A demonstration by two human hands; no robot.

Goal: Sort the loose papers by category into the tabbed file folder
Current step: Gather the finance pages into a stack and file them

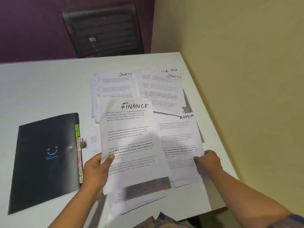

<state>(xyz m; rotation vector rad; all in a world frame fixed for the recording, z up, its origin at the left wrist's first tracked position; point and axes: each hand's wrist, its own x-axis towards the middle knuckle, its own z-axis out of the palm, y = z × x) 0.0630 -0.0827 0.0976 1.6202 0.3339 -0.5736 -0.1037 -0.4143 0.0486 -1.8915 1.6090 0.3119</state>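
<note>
My left hand [97,170] holds a sheet headed FINANCE [131,139] by its left edge, thumb on top, lifted above the other papers. My right hand [208,162] grips the right edge of a sheet headed ADMIN [179,142] lying on the table. Two piles headed SPORTS [115,84] [164,89] lie farther back, with HR and another heading peeking out behind the right one. The black tabbed file folder [44,162] lies closed to the left, its coloured tabs [79,153] reading HR, ADMIN, FINANCE, SPORTS along its right edge.
The white table [41,89] ends close on the right beside a yellow wall [246,63]. A black mesh chair [103,30] stands behind the far edge. More sheets [136,198] lie under the lifted one near the front edge.
</note>
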